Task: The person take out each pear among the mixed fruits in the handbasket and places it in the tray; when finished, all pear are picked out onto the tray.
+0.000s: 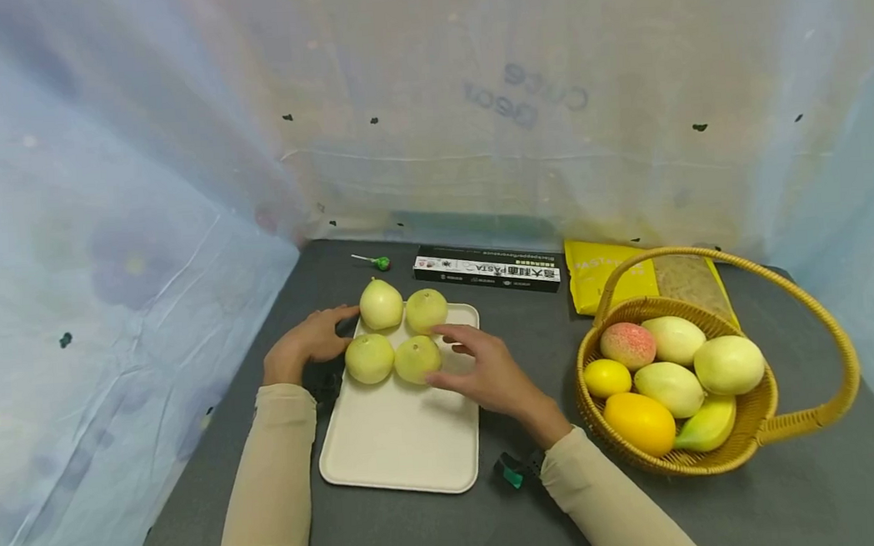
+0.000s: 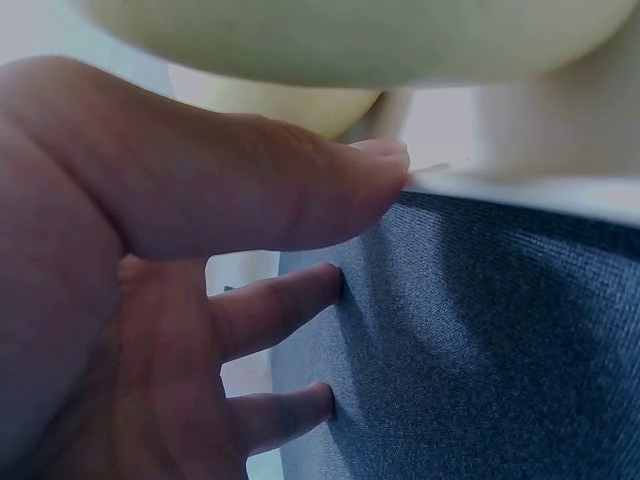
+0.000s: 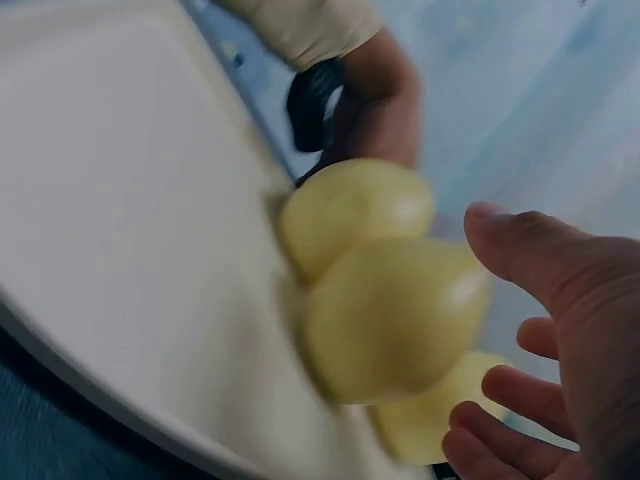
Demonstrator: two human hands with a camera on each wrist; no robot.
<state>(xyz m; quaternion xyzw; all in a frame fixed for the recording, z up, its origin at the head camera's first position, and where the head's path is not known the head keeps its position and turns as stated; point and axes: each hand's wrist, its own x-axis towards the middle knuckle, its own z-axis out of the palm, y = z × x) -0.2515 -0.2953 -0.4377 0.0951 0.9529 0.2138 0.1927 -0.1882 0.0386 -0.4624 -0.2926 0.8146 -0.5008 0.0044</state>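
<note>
Several pale yellow-green, pear-like fruits sit bunched on the far half of a cream tray (image 1: pixel 398 442). The back left fruit (image 1: pixel 381 303) has a pointed, stemmed top; a rounder one (image 1: pixel 370 359) lies in front of it. My left hand (image 1: pixel 313 335) is at the tray's left edge, its thumb (image 2: pixel 300 185) at the rim and other fingertips down on the dark table. My right hand (image 1: pixel 484 366) is spread at the right side of the group, thumb near the front right fruit (image 1: pixel 417 359) and fingers beside the back right fruit (image 1: pixel 426 310). Neither hand grips a fruit.
A wicker basket (image 1: pixel 748 446) of mixed fruit stands right of the tray, its tall handle arching up. Behind lie a black pasta box (image 1: pixel 485 268), a yellow pasta bag (image 1: pixel 584 285) and a green lollipop (image 1: pixel 382 263). Hanging cloth (image 1: pixel 430 165) encloses the table's back and sides.
</note>
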